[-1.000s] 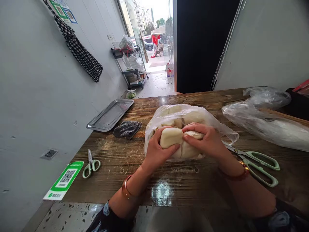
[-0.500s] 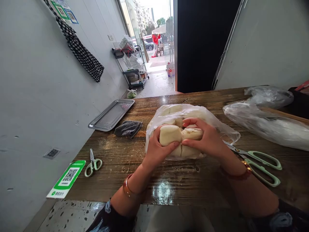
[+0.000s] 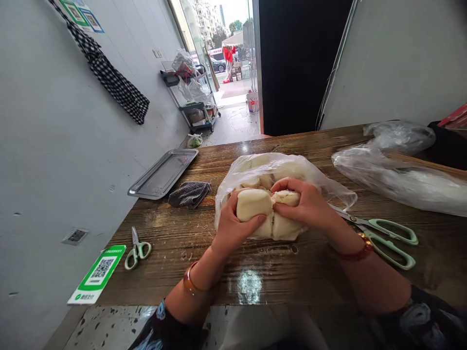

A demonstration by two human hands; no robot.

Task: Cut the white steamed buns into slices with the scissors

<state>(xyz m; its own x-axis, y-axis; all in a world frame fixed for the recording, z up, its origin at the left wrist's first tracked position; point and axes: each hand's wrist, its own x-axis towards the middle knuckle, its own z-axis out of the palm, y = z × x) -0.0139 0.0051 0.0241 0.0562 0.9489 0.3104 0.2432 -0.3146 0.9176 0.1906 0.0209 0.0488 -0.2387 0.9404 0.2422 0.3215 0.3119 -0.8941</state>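
Note:
My left hand (image 3: 237,218) is closed around a pale, smooth steamed bun (image 3: 254,204), thumb across its front. A second steamed bun (image 3: 287,197), its torn side showing, is pinched between the thumb and fingers of my right hand (image 3: 302,201). The two buns sit side by side and seem to touch at a ragged edge. Beneath and behind them, more steamed buns (image 3: 287,227) lie in an opened clear plastic bag (image 3: 251,164) on the wooden table (image 3: 175,272).
Large green-handled scissors (image 3: 392,238) lie right of the bag, small scissors (image 3: 136,250) at the left. A metal tray (image 3: 164,175), a grey cloth (image 3: 189,194) and a QR-code card (image 3: 98,274) are on the left. Plastic bags (image 3: 404,170) lie at the right.
The bun in my right hand has turned, so more of its torn side shows. The gap between the front buns below looks wider. The whole view has shifted slightly.

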